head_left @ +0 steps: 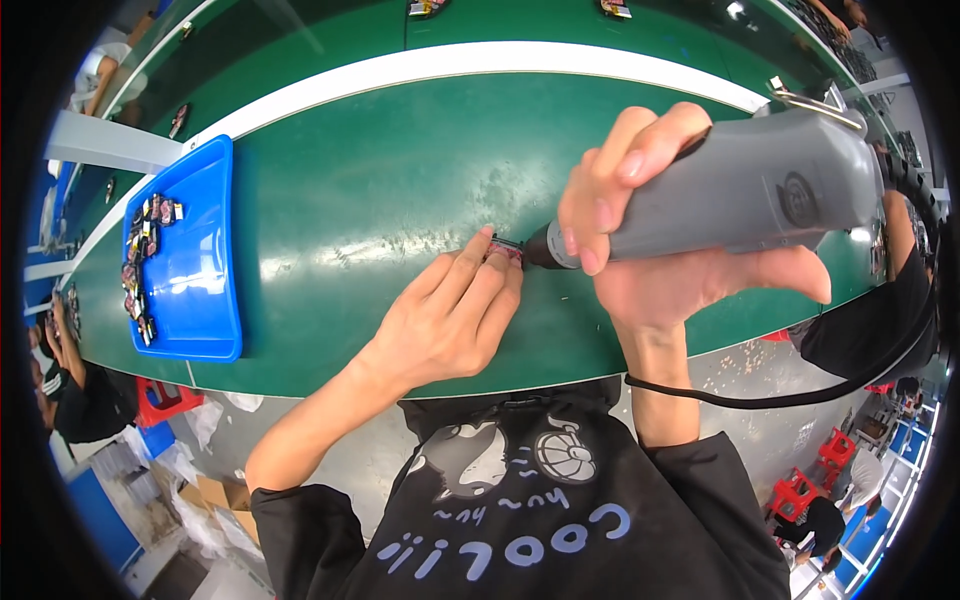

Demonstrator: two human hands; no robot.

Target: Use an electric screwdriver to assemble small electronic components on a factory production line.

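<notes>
Left hand: mid-frame, reaching in from the lower left, fingertips closed on a small, flat, dark-and-pink part at the centre of the frame. The part lies on the smooth green tabletop; much of it is covered by the fingers, so its full outline cannot be told. The thumb is hidden.

Right hand: right of centre, clamped around a thick grey handheld power tool — fingers curled over its upper side, palm beneath, thumb stretched out toward the right. The tool lies nearly level, its black tapered nose pointing left and close against the part; exact contact is not clear. A bent metal hook sits at its rear end. The two hands are apart, with the part and nose between them.

Left of frame: a shallow blue plastic tray on the tabletop, more small dark parts heaped along its left side. A black cable curves across the lower right — below the tool.
</notes>
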